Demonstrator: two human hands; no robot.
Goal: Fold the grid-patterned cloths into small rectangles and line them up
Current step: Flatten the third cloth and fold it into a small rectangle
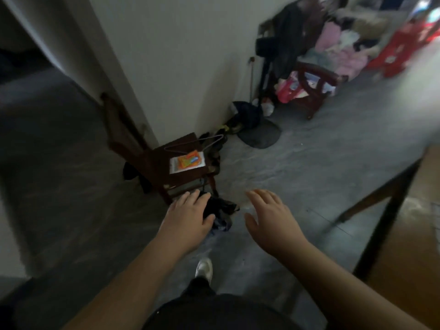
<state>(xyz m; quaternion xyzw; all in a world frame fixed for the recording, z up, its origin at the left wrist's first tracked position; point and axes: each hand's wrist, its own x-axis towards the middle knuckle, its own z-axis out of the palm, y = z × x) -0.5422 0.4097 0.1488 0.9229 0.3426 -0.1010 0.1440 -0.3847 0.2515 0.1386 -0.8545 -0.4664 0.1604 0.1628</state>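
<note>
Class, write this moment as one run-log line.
phase: before folding, no grid cloth visible | left hand: open | right hand: open | ahead: wooden chair, dark cloth heap

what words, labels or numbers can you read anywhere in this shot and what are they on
Nothing can be read in this view; the whole picture is motion-blurred.
Orange and white card on the seat of the wooden chair: printed, but too blurred to read.
Red stools at the far right: pale marks on them, too blurred to tell whether they are text.
</note>
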